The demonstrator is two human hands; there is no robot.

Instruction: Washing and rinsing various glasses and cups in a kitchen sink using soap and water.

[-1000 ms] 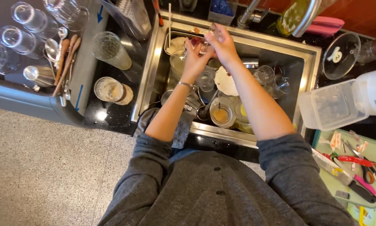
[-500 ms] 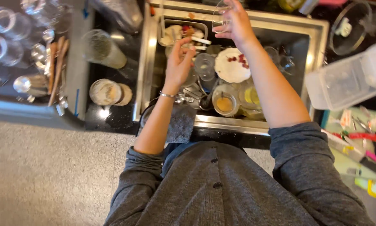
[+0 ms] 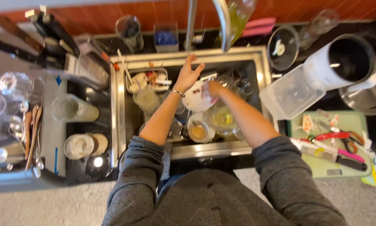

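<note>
White round plate (image 3: 195, 99), red-smeared, now gripped between left hand (image 3: 187, 76) and right hand (image 3: 213, 88), brought together over steel sink (image 3: 120, 117); half second earlier hands were apart.

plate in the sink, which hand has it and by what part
Both hands are on the white plate. The left hand grips its far left rim, fingers spread; the right hand is at its right edge. How firmly the right hand holds cannot be told.
</note>
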